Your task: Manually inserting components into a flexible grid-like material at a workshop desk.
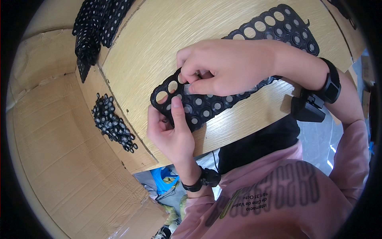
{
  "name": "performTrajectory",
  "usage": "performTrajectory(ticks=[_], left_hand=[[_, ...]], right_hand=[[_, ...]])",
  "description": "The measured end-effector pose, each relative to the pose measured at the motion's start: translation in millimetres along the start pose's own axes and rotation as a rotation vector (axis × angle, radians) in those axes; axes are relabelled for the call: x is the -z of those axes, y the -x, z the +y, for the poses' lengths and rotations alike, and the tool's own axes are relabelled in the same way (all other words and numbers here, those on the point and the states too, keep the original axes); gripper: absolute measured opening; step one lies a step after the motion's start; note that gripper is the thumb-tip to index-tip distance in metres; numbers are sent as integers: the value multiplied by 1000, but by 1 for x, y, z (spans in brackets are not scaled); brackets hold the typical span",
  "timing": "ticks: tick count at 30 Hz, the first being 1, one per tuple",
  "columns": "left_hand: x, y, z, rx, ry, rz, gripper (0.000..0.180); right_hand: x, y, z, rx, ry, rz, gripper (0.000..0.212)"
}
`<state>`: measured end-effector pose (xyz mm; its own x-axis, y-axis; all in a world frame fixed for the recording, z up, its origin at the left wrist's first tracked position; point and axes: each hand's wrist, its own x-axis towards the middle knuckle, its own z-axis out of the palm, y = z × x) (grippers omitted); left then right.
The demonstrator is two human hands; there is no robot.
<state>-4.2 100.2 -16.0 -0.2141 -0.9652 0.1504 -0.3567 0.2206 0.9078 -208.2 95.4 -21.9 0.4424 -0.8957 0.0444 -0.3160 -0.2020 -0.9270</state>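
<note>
A long black rubbery sheet (217,106) with rows of rings lies slantwise across the table. Open round holes run along its far edge, while pale discs show in the other rings. My left hand (173,137) grips the sheet's near-left end, thumb on top and fingers curled beneath. Over the sheet, my right hand (227,67) has its thumb and fingers pinched close to the row of holes. A small pale, translucent patch shows at that thumb's tip; what the fingers hold is mostly hidden. The right forearm covers the middle of the sheet.
A pile of small black rings (109,119) sits on cardboard left of the wooden table (159,36). More black dotted sheets (93,34) hang over the far-left edge. Cardboard walls (59,119) stand at the left. A blue bag (163,179) lies below the table edge.
</note>
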Motion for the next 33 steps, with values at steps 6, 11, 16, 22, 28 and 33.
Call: performTrajectory(ticks=[6, 11, 16, 22, 28, 33], left_hand=[[-2, 3, 3, -59, -31, 2, 15], [-2, 3, 8, -64, -29, -11, 14], [5, 0, 8, -71, -102, -42, 14], [7, -6, 5, 22, 91, -67, 15], [12, -13, 9, 277, 164, -230, 26], [11, -14, 6, 302, 178, -218, 23]], right_hand=[[-13, 1, 0, 110, 67, 172, 25], [-17, 4, -2, 171, 168, 237, 24], [-6, 4, -7, 111, 131, 163, 27], [25, 8, -12, -194, -90, -43, 30], [26, 7, -10, -176, -147, -99, 28], [24, 6, -4, -115, -82, -92, 29]])
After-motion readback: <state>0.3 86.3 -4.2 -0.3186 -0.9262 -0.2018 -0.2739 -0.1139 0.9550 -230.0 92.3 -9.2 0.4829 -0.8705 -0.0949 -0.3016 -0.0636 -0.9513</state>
